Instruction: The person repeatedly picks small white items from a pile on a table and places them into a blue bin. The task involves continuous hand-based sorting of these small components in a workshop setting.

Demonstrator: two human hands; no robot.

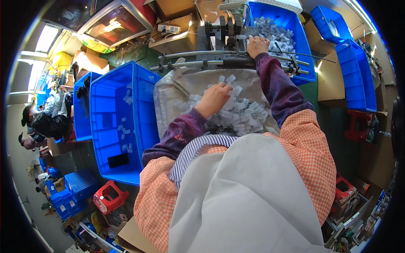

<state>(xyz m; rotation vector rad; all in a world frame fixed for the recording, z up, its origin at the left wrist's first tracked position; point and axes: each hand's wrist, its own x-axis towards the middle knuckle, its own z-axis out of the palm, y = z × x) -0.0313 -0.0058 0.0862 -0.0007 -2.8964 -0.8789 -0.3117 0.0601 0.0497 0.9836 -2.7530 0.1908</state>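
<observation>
My left hand [214, 99] rests, fingers curled, on a heap of small white plastic parts [242, 114] that lies on a grey cloth [168, 97] in front of me; whether it grips any part I cannot tell. My right hand [257, 45] reaches forward and presses down at the black metal machine [223, 36], at the edge of a blue bin [301, 46] filled with more white parts. What is under its fingers is hidden. Both sleeves are dark purple under orange checked cuffs.
A large blue crate [116, 122] on my left holds a few white parts and a dark phone-like slab. More blue crates [356, 71] stand on the right. A red stool [109, 197] sits low left. People sit at the far left. Cardboard boxes stand behind the machine.
</observation>
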